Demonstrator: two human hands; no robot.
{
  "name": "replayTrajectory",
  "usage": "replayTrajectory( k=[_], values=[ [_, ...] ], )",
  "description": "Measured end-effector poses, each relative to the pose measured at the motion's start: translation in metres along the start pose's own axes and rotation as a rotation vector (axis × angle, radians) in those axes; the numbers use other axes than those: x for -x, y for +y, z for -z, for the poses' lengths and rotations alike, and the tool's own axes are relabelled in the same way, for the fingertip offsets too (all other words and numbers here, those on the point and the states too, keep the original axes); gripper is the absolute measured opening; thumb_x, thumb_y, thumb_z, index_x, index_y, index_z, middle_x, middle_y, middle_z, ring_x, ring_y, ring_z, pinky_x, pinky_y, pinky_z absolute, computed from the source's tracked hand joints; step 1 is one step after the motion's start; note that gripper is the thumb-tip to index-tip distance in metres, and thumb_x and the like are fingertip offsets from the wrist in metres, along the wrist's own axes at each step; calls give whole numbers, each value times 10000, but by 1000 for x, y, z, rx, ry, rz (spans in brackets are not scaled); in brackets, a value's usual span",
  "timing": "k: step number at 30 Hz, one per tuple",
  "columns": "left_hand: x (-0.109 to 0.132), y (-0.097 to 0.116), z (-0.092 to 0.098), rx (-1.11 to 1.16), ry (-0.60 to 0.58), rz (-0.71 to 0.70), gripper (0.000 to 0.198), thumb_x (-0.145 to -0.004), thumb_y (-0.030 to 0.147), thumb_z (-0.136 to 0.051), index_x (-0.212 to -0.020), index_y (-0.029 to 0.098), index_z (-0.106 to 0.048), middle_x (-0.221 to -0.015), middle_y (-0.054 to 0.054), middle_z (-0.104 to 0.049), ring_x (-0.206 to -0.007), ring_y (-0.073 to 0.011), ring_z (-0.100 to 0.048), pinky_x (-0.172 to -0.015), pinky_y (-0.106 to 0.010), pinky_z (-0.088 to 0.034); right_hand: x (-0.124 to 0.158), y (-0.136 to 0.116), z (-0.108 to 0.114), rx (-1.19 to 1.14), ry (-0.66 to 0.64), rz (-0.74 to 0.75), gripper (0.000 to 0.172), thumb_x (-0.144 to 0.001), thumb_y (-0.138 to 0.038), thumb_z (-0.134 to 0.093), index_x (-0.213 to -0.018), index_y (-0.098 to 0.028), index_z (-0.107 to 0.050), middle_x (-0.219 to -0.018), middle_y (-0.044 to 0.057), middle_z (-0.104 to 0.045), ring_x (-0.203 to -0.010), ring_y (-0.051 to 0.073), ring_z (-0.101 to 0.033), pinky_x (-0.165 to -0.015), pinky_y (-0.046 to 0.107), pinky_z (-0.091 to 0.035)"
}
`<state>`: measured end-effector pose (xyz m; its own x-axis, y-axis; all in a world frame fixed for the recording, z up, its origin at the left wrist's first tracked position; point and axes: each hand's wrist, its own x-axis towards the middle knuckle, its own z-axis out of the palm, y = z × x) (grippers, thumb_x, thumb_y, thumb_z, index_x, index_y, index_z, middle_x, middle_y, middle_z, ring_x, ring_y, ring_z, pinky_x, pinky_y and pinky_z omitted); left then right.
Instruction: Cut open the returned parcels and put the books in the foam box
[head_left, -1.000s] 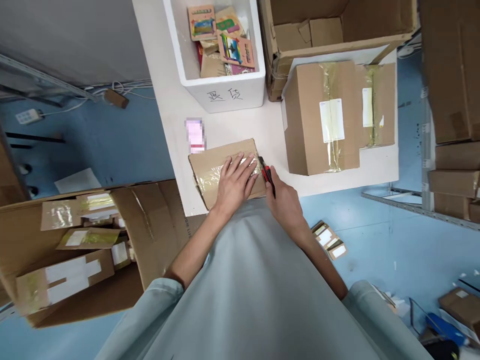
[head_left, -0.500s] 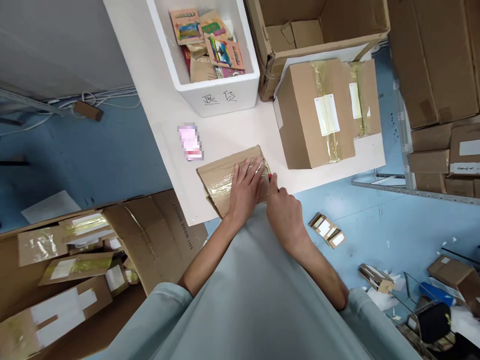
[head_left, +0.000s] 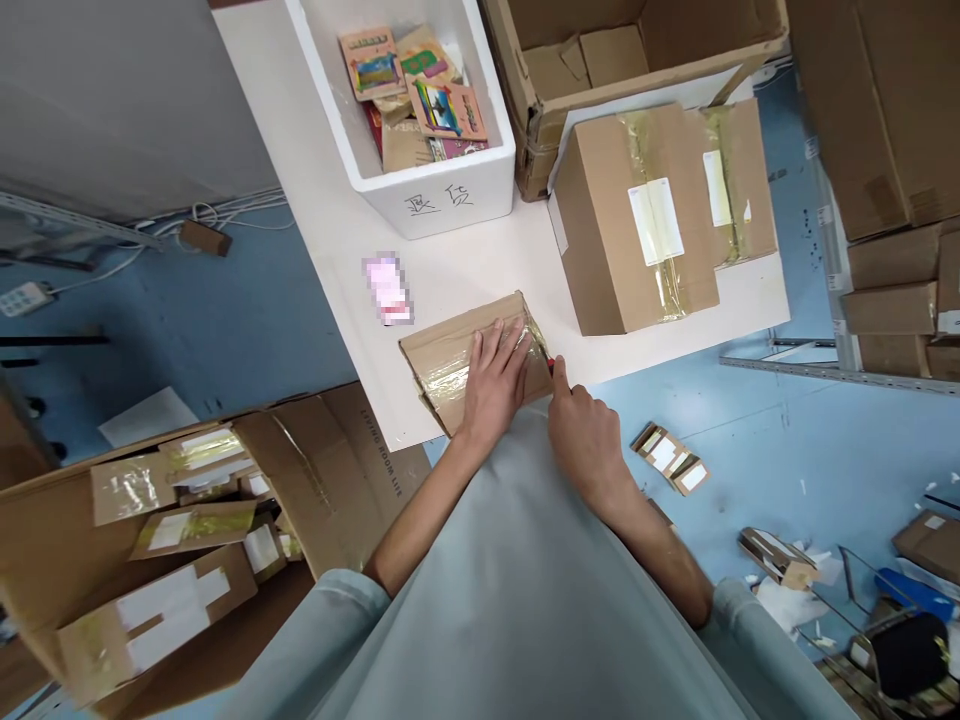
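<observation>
A flat brown cardboard parcel wrapped in shiny clear tape lies at the near edge of the white table. My left hand rests on top of it, fingers extended and pressing flat. At the parcel's right edge, my right hand is closed with the index finger pointing forward along a small red tool. Only a bit of red shows past the fingertip; the rest is hidden in the fist. The tool is at the taped edge.
A white foam box of booklets stands behind, beside a large open carton. Taped cartons sit at the right. A blurred-out pink item lies left. Below left, a big carton holds flattened boxes. Cardboard lies on the floor.
My right hand and the red tool have moved slightly right and toward my body along the parcel's edge. My left hand stays on the parcel. The view has shifted a little.
</observation>
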<state>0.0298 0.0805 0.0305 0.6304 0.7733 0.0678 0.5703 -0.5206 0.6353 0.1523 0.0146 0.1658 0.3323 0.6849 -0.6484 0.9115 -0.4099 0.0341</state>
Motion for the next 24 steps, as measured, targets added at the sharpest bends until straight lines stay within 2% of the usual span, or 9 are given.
replayTrajectory(
  k=[5, 12, 16, 20, 22, 24],
  values=[
    [-8, -1, 6, -14, -29, 33, 470, -1193, 280, -407, -1624, 238, -591, -1757, -132, -535, -1760, -315, -286, -1423, -730, -225, -14, 10, -3, -23, 20, 72, 781, -1088, -78, -474, -1832, -167, -252, -1079, 180, -810, -922, 261, -841, -776, 303, -636],
    [-8, 1, 8, -88, -17, 39, 487, -1194, 284, -400, -1644, 229, -579, -1739, -138, -559, -1755, -306, -296, -1422, -711, -242, -1, 42, -12, -28, -63, 137, 724, -1085, -40, -418, -1799, -132, -348, -1045, 168, -813, -887, 264, -843, -742, 313, -626],
    [-1, 1, 5, -116, -30, 44, 491, -1191, 281, -423, -1659, 244, -566, -1735, -139, -561, -1739, -304, -335, -1427, -698, -235, 1, 57, 1, -61, -65, 240, 722, -1097, -79, -443, -1805, -177, -345, -1038, 140, -806, -832, 246, -810, -723, 299, -601],
    [2, 5, 10, -137, -17, 58, 493, -1201, 322, -425, -1669, 242, -556, -1710, -140, -591, -1716, -297, -388, -1431, -669, -250, -17, 76, 24, -182, 85, 287, 661, -1163, -212, -419, -1817, -245, -329, -1027, 105, -763, -791, 231, -745, -734, 308, -576],
    [6, 9, 16, -146, 19, 104, 523, -1203, 360, -438, -1711, 259, -506, -1727, -138, -573, -1716, -294, -392, -1437, -659, -243, -43, 94, 30, -235, 232, 205, 629, -1181, -271, -375, -1809, -248, -355, -1026, 111, -727, -803, 241, -715, -750, 335, -576],
    [13, 13, 22, -175, 119, 193, 580, -1196, 410, -473, -1761, 285, -432, -1768, -140, -520, -1734, -308, -353, -1439, -672, -219, -79, 117, 28, -273, 410, 85, 620, -1181, -305, -329, -1792, -224, -398, -1065, 139, -693, -864, 265, -701, -786, 376, -585]
  ],
)
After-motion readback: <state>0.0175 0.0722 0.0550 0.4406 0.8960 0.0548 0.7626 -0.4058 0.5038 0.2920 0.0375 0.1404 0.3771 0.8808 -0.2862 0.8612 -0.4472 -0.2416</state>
